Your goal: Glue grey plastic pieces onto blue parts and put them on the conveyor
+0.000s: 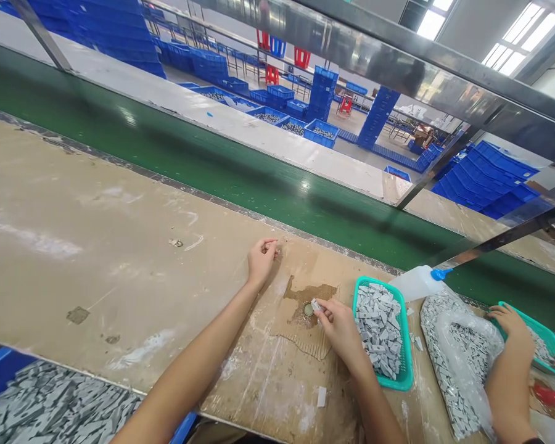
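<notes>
My left hand (261, 259) rests on the worn bench with its fingers curled in; what they hold, if anything, is hidden. My right hand (337, 325) pinches a small grey piece (315, 304) beside a small round metal part (308, 309) on a torn patch of cardboard (300, 336). Just right of that hand stands a teal basket (404, 376) filled with several small grey pieces.
Another person's hand (509, 324) reaches into a second teal basket (548, 339) at the right, next to a plastic bag (457, 357) of grey pieces and a white squeeze bottle (419, 282). A green conveyor belt (213, 160) runs behind the bench. A blue bin (50, 407) of grey pieces sits at the lower left.
</notes>
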A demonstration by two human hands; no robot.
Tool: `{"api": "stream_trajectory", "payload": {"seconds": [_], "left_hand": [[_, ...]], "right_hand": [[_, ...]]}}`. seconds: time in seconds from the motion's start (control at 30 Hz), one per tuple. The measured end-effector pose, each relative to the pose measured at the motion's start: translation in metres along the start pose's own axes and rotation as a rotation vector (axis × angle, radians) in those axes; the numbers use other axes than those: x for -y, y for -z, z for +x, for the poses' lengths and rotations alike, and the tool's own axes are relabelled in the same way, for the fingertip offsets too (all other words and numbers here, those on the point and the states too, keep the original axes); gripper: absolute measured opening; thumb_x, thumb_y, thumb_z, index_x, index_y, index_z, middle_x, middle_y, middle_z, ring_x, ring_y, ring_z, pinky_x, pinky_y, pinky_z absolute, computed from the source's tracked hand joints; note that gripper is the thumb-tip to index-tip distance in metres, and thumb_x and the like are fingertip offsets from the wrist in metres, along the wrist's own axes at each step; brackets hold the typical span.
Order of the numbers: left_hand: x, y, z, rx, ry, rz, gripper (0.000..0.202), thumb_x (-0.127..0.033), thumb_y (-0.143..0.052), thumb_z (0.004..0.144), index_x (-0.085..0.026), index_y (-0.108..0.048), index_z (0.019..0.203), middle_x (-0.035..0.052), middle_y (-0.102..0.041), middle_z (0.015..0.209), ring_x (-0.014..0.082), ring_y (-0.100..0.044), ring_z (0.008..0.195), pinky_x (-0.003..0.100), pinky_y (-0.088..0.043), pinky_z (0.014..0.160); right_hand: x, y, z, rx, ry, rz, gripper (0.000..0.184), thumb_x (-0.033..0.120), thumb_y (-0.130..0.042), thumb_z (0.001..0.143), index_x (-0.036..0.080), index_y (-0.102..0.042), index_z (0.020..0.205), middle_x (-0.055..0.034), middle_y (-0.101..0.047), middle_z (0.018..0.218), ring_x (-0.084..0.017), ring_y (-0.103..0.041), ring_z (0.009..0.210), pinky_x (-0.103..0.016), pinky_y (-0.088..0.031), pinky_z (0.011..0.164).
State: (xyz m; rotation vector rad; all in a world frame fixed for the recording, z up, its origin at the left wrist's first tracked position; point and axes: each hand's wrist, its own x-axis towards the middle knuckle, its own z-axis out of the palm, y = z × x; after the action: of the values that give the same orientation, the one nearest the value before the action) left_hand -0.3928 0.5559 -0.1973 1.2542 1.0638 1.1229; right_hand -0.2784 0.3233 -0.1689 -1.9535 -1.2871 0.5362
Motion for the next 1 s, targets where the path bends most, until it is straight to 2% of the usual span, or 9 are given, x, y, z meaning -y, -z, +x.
{"api": "stream_trajectory", "payload": {"seconds": [0.13, 0.37, 0.73, 1.0], "left_hand": [[0.0002, 0.0007, -0.0008, 0.004, 0.000, 0.001, 0.038, -0.047, -0.060, 0.073, -0.014, -0.066, 0.091, 0.0011, -0.057, 0.062, 0.0161, -0.056, 0.060, 0.025, -0.044, 0.060], [-0.0009, 0.0022, -0.0016, 0.007, -0.006, 0.006, 0.038, -0.047, -0.061, 0.073, -0.014, -0.066, 0.092, 0.0010, -0.057, 0.062, 0.0160, -0.056, 0.060, 0.025, -0.043, 0.059], [-0.0063, 0.0020, -0.0042, 0.019, -0.007, 0.012, 0.035, -0.043, -0.060, 0.073, -0.014, -0.066, 0.091, 0.0011, -0.057, 0.062, 0.0154, -0.054, 0.058, 0.024, -0.041, 0.058], [-0.0035, 0.0030, -0.0029, 0.016, -0.019, 0.016, 0.035, -0.044, -0.061, 0.074, -0.014, -0.067, 0.091, 0.0012, -0.058, 0.061, 0.0155, -0.055, 0.057, 0.025, -0.042, 0.058]], "right_hand": [[0.0000, -0.0004, 0.0001, 0.017, -0.016, -0.029, 0.031, 0.023, -0.057, 0.086, 0.018, -0.071, 0.113, -0.0047, -0.068, 0.082, -0.015, -0.059, 0.065, -0.028, -0.049, 0.066], [0.0008, -0.0001, 0.0014, 0.009, -0.008, -0.059, 0.029, 0.020, -0.058, 0.085, 0.020, -0.073, 0.110, -0.0042, -0.070, 0.083, -0.016, -0.060, 0.068, -0.027, -0.048, 0.068], [0.0085, 0.0046, 0.0005, 0.060, 0.026, -0.173, 0.027, 0.028, -0.055, 0.092, 0.019, -0.075, 0.109, -0.0043, -0.067, 0.075, -0.016, -0.058, 0.069, -0.025, -0.043, 0.065], [0.0053, 0.0028, 0.0001, 0.072, 0.050, -0.157, 0.028, 0.031, -0.053, 0.094, 0.021, -0.077, 0.104, -0.0048, -0.069, 0.074, -0.016, -0.059, 0.069, -0.025, -0.043, 0.065]]}}
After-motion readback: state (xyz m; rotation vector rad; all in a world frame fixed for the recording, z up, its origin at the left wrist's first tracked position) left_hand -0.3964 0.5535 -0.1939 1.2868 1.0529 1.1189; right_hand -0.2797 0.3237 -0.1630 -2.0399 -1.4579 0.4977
